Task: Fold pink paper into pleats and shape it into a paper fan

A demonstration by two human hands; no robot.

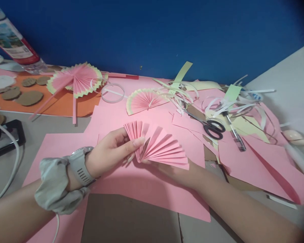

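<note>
A pleated pink paper fan [164, 150] is spread out above the pink sheets [121, 182], its folds meeting at the bottom. My left hand [116, 148] is closed on the fan's left part, the thumb pressed over the pleats. From below and behind, my right hand [164, 168] supports the lower right side; its fingers are mostly hidden under the paper. Just beyond lies a finished-looking pink fan with a pale green rim [145, 101]. Black-handled scissors [214, 129] rest to the right of it.
Green-edged pleated fans [77, 79] with pink strips lie at the back left, near cardboard discs [29, 97] and a tilted bottle [17, 40]. Paper scraps [233, 101] and a pen [235, 133] are on the right. A phone [7, 138] sits at left; a blue wall [152, 37] stands behind.
</note>
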